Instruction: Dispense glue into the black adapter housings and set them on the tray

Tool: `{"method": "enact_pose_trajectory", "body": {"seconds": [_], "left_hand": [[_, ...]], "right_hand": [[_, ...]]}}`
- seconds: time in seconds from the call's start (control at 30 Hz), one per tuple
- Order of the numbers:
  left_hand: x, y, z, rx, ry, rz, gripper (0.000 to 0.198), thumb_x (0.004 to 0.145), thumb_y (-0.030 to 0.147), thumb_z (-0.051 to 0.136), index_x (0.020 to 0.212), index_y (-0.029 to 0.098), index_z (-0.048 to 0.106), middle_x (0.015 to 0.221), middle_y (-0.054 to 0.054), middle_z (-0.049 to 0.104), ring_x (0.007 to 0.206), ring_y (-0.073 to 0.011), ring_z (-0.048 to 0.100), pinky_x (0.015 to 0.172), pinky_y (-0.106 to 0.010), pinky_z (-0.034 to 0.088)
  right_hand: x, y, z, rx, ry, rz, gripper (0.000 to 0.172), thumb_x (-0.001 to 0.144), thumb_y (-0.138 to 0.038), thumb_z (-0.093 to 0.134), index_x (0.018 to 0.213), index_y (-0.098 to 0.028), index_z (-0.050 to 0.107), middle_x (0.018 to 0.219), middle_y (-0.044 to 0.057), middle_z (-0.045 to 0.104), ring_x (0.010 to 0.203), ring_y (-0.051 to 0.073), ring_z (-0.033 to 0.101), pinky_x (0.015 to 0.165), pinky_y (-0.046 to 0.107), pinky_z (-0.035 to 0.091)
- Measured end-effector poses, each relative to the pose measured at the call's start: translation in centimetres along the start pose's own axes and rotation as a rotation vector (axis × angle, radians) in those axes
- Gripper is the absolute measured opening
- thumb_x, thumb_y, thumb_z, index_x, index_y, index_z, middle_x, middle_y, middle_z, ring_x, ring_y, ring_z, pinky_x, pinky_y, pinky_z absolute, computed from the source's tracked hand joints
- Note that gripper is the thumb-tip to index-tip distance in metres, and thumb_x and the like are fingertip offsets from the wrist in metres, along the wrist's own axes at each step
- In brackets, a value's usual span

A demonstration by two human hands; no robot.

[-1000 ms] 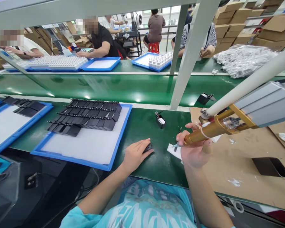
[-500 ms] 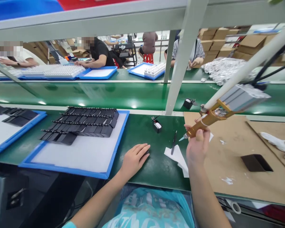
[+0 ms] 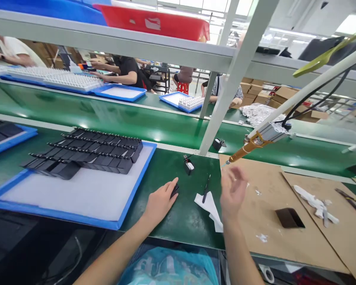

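Note:
My left hand (image 3: pixel 160 203) rests on the green bench, fingers closed around a small black part (image 3: pixel 174 190) that is mostly covered. My right hand (image 3: pixel 233 188) is raised above the bench edge, slightly blurred, with loosely curled fingers apart and nothing in them. Just above it hangs a brown glue dispenser (image 3: pixel 240 153) with a thin pale tip, clear of the hand. Between my hands lie black tweezers (image 3: pixel 207 190) on a folded white paper (image 3: pixel 210 208). Beyond them stands a small open black box (image 3: pixel 189 166) with a white piece inside and wires.
Left, a blue-rimmed tray (image 3: pixel 118 219) carries rows of black boxes (image 3: pixel 106 148). To the right, cardboard (image 3: pixel 255 213) bears a hollow black case (image 3: pixel 290 218), white gloves (image 3: pixel 314 202) and pliers (image 3: pixel 353 202). A slanted metal post (image 3: pixel 216 122) rises behind the bench. Co-workers sit across the conveyor.
My right hand has let go of the glue dispenser, which now hangs tilted above it. My left hand stays on the black part. The view has tipped up and turned right.

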State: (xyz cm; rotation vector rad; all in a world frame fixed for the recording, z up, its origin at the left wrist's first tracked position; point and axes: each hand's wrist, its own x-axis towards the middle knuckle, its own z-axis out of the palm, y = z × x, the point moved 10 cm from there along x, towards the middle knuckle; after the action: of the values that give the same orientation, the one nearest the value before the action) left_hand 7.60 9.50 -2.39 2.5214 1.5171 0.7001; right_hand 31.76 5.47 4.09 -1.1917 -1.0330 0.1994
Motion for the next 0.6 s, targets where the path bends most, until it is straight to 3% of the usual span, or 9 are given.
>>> {"method": "enact_pose_trajectory", "body": {"seconds": [0.07, 0.1, 0.17, 0.23, 0.3, 0.4, 0.5, 0.6], "left_hand": [[0.0, 0.6, 0.4, -0.029, -0.009, -0.045, 0.056, 0.089, 0.023, 0.057, 0.142, 0.024, 0.042, 0.119, -0.008, 0.066, 0.1, -0.0256, 0.067, 0.066, -0.032, 0.059], [-0.1, 0.9, 0.5, -0.07, -0.018, -0.056, 0.06, 0.088, 0.022, 0.057, 0.144, 0.024, 0.038, 0.126, -0.01, 0.063, 0.108, -0.0267, 0.064, 0.072, -0.034, 0.059], [-0.7, 1.4, 0.8, -0.222, -0.048, -0.064, 0.069, 0.085, 0.019, 0.057, 0.148, 0.024, 0.03, 0.14, -0.012, 0.051, 0.122, -0.0271, 0.056, 0.084, -0.038, 0.058], [-1.4, 1.5, 1.2, -0.459, -0.111, -0.07, 0.075, 0.082, 0.016, 0.057, 0.15, 0.025, 0.026, 0.145, -0.012, 0.045, 0.12, -0.0238, 0.056, 0.087, -0.036, 0.058], [-2.2, 1.2, 1.8, -0.712, -0.199, -0.102, 0.074, 0.081, 0.016, 0.057, 0.148, 0.028, 0.028, 0.142, -0.011, 0.048, 0.106, -0.0189, 0.063, 0.08, -0.031, 0.06], [-2.6, -0.1, 2.6, -1.019, -0.279, -0.241, 0.059, 0.084, 0.02, 0.053, 0.141, 0.027, 0.04, 0.133, -0.01, 0.056, 0.092, -0.0154, 0.065, 0.071, -0.028, 0.062], [-2.4, -1.3, 3.9, -1.211, -0.317, -0.415, 0.041, 0.092, 0.036, 0.047, 0.13, 0.023, 0.055, 0.125, -0.01, 0.062, 0.088, -0.0156, 0.066, 0.069, -0.029, 0.062], [-1.9, -1.0, 5.2, -1.261, -0.39, -0.472, 0.042, 0.093, 0.046, 0.047, 0.122, 0.02, 0.063, 0.105, -0.009, 0.07, 0.082, -0.0158, 0.067, 0.065, -0.028, 0.061]], "right_hand": [[-3.6, -1.1, 3.7, -0.024, -0.248, -0.01, 0.031, 0.084, -0.026, 0.06, 0.114, -0.03, 0.063, 0.114, 0.007, 0.066, 0.108, 0.024, 0.062, 0.098, 0.047, 0.051], [-5.8, -1.6, 6.1, -0.11, -0.438, -0.056, 0.027, 0.085, -0.025, 0.059, 0.11, -0.029, 0.066, 0.113, 0.008, 0.067, 0.108, 0.024, 0.063, 0.096, 0.046, 0.053], [-9.0, -1.8, 8.6, -0.253, -0.639, -0.111, 0.028, 0.086, -0.024, 0.056, 0.112, -0.026, 0.067, 0.118, 0.01, 0.067, 0.111, 0.024, 0.064, 0.095, 0.045, 0.055], [-10.3, -1.4, 9.1, -0.338, -0.698, -0.136, 0.031, 0.088, -0.025, 0.053, 0.117, -0.024, 0.065, 0.127, 0.012, 0.064, 0.116, 0.024, 0.063, 0.098, 0.044, 0.054], [-10.4, -0.9, 8.7, -0.352, -0.719, -0.132, 0.031, 0.09, -0.026, 0.052, 0.118, -0.023, 0.064, 0.13, 0.012, 0.062, 0.118, 0.024, 0.062, 0.099, 0.043, 0.053], [-10.2, -0.2, 7.9, -0.329, -0.789, -0.106, 0.03, 0.09, -0.026, 0.052, 0.118, -0.023, 0.063, 0.13, 0.011, 0.063, 0.12, 0.023, 0.061, 0.1, 0.042, 0.053], [-10.3, -0.1, 7.5, -0.327, -0.847, -0.111, 0.031, 0.091, -0.024, 0.051, 0.12, -0.024, 0.061, 0.13, 0.01, 0.063, 0.121, 0.022, 0.061, 0.1, 0.041, 0.053], [-10.6, -0.7, 7.6, -0.355, -0.873, -0.17, 0.033, 0.091, -0.022, 0.049, 0.123, -0.024, 0.059, 0.132, 0.01, 0.062, 0.12, 0.021, 0.061, 0.1, 0.041, 0.054]]}}
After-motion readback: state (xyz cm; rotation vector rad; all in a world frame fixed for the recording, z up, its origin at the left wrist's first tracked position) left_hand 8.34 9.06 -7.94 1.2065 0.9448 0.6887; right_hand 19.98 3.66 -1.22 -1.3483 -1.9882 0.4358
